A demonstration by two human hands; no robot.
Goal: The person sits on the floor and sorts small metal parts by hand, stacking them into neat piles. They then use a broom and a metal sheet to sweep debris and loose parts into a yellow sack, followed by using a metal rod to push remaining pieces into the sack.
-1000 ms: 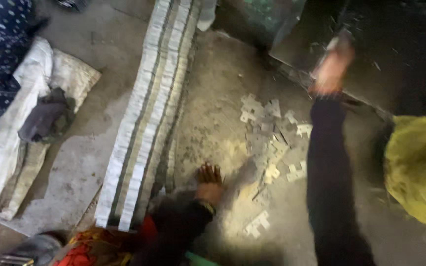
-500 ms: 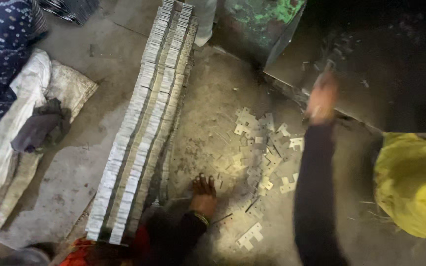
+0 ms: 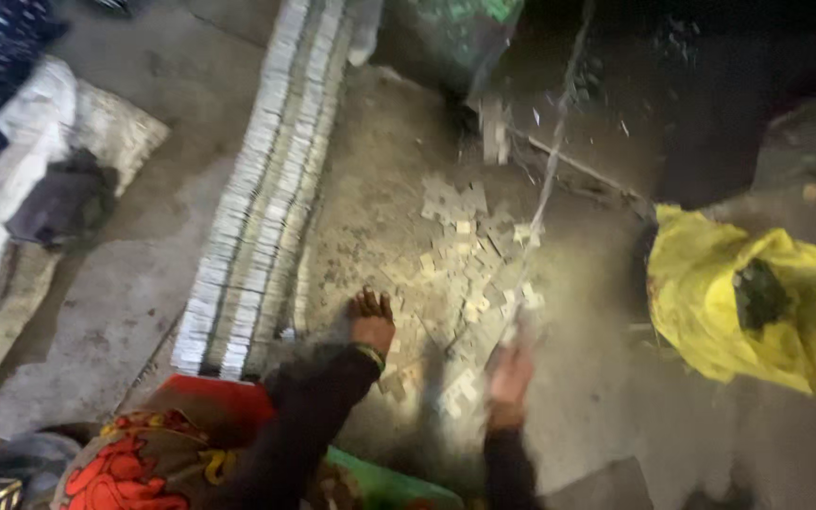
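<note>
Dusty floor (image 3: 408,236) holds small pale pieces (image 3: 469,255), scattered past your hands. Your left hand (image 3: 371,321) lies spread flat beside them. Your right hand (image 3: 510,373) is blurred; I cannot tell its grip. Swing fast and pieces may scatter.

Both arms reach forward in dark sleeves.
The left hand (image 3: 371,323) lies palm down with fingers spread flat. The right hand (image 3: 510,376) is raised a little, motion-blurred, so its grip cannot be told.
</note>
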